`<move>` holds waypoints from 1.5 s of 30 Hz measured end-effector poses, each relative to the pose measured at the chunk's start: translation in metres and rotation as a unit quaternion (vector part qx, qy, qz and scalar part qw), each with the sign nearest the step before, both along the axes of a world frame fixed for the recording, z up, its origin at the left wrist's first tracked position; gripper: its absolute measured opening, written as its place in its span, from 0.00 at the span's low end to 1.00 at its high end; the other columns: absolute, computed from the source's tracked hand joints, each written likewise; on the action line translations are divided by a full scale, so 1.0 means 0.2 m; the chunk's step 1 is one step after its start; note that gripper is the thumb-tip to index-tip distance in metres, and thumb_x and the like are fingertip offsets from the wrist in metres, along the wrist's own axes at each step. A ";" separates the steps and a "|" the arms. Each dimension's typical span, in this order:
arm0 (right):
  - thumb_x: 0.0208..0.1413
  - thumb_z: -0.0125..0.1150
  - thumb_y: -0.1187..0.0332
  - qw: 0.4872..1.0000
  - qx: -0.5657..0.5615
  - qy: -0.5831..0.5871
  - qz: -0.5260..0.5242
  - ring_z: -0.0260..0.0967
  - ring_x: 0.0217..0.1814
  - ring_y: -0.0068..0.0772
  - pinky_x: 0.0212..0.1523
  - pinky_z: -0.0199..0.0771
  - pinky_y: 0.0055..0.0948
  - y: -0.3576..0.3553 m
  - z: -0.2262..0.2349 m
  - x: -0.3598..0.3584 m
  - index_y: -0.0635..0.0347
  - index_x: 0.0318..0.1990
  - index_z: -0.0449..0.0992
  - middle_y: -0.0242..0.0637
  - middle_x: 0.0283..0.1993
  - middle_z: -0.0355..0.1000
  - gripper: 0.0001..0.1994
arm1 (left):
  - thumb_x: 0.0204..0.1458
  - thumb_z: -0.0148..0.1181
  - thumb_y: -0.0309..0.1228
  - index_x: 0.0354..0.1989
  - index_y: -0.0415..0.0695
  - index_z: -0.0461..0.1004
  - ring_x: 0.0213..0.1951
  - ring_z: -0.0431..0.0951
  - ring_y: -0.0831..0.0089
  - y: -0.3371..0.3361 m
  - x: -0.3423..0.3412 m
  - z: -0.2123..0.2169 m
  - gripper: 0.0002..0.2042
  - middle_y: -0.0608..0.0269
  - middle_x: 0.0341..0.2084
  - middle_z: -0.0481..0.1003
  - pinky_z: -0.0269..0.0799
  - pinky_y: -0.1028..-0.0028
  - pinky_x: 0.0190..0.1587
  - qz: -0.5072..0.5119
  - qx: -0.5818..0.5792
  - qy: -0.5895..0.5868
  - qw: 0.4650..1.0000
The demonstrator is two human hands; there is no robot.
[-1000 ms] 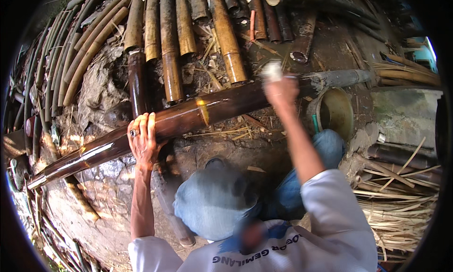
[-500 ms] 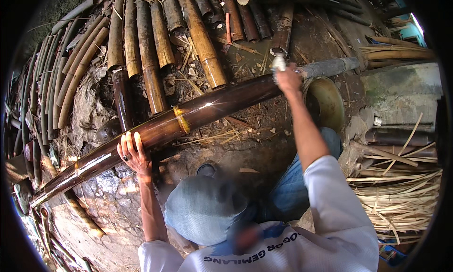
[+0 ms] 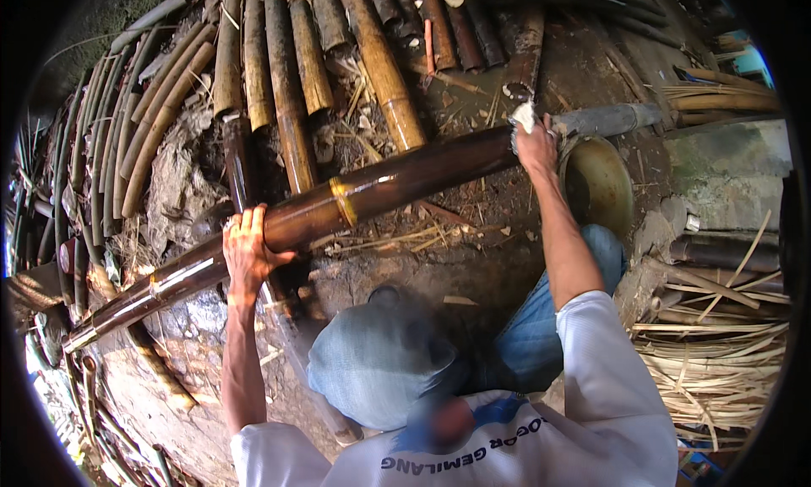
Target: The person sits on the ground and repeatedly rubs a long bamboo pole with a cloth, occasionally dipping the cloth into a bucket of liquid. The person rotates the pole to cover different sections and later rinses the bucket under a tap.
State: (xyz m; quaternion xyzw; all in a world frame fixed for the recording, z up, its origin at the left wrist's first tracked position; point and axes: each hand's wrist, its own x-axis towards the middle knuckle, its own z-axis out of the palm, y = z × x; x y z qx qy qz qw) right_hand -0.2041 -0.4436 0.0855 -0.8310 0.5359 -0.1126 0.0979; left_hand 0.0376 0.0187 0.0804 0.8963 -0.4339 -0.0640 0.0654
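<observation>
- Head view looks down on a long, glossy brown bamboo pole (image 3: 372, 191) running from lower left to upper right across the middle of the frame.
- Left hand (image 3: 247, 252) lies on the pole at left of centre, fingers curled over its top, grasping it.
- Right hand (image 3: 536, 144) clenches a pale cloth (image 3: 525, 115) against the pole at upper right.
- Round bowl (image 3: 598, 183) sits just right of that hand.
- Cut bamboo stalks (image 3: 287, 73) lie along the top; split strips (image 3: 718, 360) pile at lower right.
</observation>
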 end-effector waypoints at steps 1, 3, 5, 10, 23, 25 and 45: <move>0.66 0.50 0.46 0.984 0.125 0.118 -0.041 0.71 0.58 0.59 0.62 0.68 0.54 0.11 0.01 0.07 0.64 0.53 0.76 0.60 0.53 0.75 0.27 | 0.20 0.82 0.47 0.62 0.46 0.70 0.55 0.72 0.56 0.00 0.00 -0.01 0.51 0.58 0.51 0.74 0.62 0.54 0.61 -0.001 -0.001 -0.001 1.000; 0.62 0.55 0.46 0.970 0.088 0.125 0.187 0.74 0.49 0.53 0.56 0.71 0.47 0.59 -0.04 0.28 0.61 0.56 0.76 0.57 0.43 0.76 0.27 | 0.20 0.82 0.46 0.62 0.46 0.69 0.56 0.71 0.57 0.01 -0.01 -0.03 0.51 0.59 0.51 0.73 0.63 0.54 0.60 -0.013 -0.039 -0.023 0.999; 0.59 0.54 0.59 0.924 0.252 0.038 0.285 0.71 0.52 0.53 0.58 0.70 0.44 1.10 -0.15 0.51 0.67 0.54 0.76 0.54 0.49 0.76 0.22 | 0.21 0.82 0.45 0.63 0.46 0.69 0.57 0.70 0.57 0.04 -0.04 -0.04 0.51 0.58 0.53 0.73 0.63 0.55 0.60 0.009 0.006 -0.020 1.000; 0.58 0.57 0.55 0.921 0.055 -0.122 0.367 0.72 0.59 0.46 0.62 0.67 0.42 1.16 -0.31 0.43 0.57 0.57 0.75 0.47 0.57 0.74 0.23 | 0.22 0.82 0.41 0.67 0.45 0.66 0.62 0.67 0.56 0.06 -0.12 -0.06 0.53 0.58 0.58 0.71 0.58 0.56 0.68 0.002 -0.072 -0.053 0.996; 0.59 0.56 0.59 0.917 0.040 -0.014 0.396 0.79 0.49 0.51 0.63 0.72 0.54 1.22 -0.28 0.50 0.69 0.48 0.77 0.53 0.49 0.77 0.20 | 0.28 0.82 0.33 0.65 0.46 0.67 0.68 0.63 0.58 0.09 -0.33 -0.20 0.47 0.58 0.65 0.67 0.52 0.55 0.73 0.067 -0.075 -0.181 0.978; 0.59 0.56 0.58 0.909 0.022 -0.107 0.401 0.78 0.52 0.51 0.65 0.70 0.55 1.19 -0.35 0.45 0.63 0.49 0.79 0.53 0.48 0.78 0.18 | 0.28 0.82 0.33 0.65 0.46 0.67 0.69 0.62 0.58 0.09 -0.35 -0.21 0.47 0.58 0.66 0.66 0.51 0.54 0.74 0.077 -0.059 -0.179 0.979; 0.54 0.62 0.48 0.981 0.185 0.059 0.023 0.58 0.75 0.45 0.71 0.61 0.52 0.34 -0.30 0.03 0.56 0.57 0.79 0.55 0.68 0.67 0.27 | 0.31 0.73 0.25 0.72 0.44 0.58 0.73 0.55 0.52 0.17 -0.41 -0.31 0.50 0.52 0.70 0.60 0.47 0.48 0.74 0.029 -0.129 -0.209 0.969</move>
